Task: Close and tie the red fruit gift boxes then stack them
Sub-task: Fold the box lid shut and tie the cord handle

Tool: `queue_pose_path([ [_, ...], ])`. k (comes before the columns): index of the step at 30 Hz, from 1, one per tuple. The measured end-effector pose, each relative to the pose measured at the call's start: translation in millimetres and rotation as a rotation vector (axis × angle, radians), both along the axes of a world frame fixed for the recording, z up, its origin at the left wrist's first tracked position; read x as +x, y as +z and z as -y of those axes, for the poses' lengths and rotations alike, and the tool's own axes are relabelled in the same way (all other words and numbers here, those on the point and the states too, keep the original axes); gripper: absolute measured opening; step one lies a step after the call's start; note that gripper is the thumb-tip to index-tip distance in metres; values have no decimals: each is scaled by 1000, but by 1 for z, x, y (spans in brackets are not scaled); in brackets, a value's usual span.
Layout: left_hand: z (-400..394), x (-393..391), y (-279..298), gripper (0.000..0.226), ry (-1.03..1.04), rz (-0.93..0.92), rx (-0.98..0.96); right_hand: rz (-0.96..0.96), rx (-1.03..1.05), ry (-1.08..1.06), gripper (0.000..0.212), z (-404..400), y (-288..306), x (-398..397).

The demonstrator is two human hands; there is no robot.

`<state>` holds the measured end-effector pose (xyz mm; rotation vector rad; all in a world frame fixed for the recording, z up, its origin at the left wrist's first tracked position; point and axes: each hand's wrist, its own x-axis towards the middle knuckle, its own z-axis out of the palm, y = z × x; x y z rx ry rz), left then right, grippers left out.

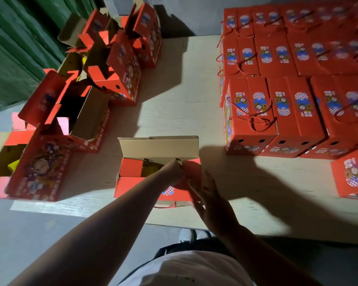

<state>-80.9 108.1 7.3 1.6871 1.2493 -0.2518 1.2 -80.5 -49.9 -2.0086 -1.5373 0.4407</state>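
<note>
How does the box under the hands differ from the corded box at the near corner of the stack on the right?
The box under the hands has its lid flap up; the corded box is shut. Its cord hangs off the near edge; the corded box's lies across its top. Both are red.

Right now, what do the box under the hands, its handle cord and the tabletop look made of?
Box: cardboard, printed red outside, raw brown inside its raised lid.
Cord: looks like twisted red rope; too small to be sure.
Tabletop: pale wood-grain board, matte, possibly laminate.
</note>
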Motion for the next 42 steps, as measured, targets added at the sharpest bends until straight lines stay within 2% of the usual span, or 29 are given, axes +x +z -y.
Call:
queue_pose_path([
  [2, 2, -3, 0, 18, 34, 20, 0, -3, 17, 2, 58, -1, 1, -1],
  [5, 3, -5, -4, 23, -22, -39, 65, -21, 34, 0, 56, -1, 1, 1],
  [10, 2, -9, -11, 27, -152, -112, 247, -47, 51, 67, 64, -1, -2, 8],
  [12, 5, -15, -13, 32, -175, -140, 332, -80, -5, 96, 65, 1, -1, 11],
  [15, 9, -30, -15, 29, -175, -82, 425, -189, -71, 52, 59, 0, 3, 13],
  [19, -1, -73, -12, 30, -256, -33, 571, -253, -50, -15, 43, -11, 7, 12],
  [22, -12, -121, -6, 31, -363, -12, 795, -308, -17, -25, 38, -16, 8, 12],
  [25, -30, -168, -2, 45, -437, -54, 896, -298, 21, -76, 36, -17, 8, 7],
  [27, -44, -189, 1, 49, -470, -54, 887, -304, 9, -144, 35, -17, 6, 0],
  [29, -58, -198, 4, 41, -460, 23, 882, -308, 5, -196, 37, -19, 3, -7],
  [31, -75, -200, 6, 32, -310, 103, 882, -290, 17, -225, 38, -21, 2, -12],
  [32, -83, -199, 6, 36, -194, 127, 830, -273, 33, -239, 38, -23, 2, -13],
  [35, -110, -189, 6, 79, -5, 249, 584, -244, 69, -249, 37, -24, 0, -12],
  [37, -120, -178, 10, 86, 34, 354, 418, -254, 85, -254, 36, -24, -1, -12],
  [42, -129, -173, 25, 30, 62, 454, 432, -285, 124, -290, 36, -23, -7, -14],
])
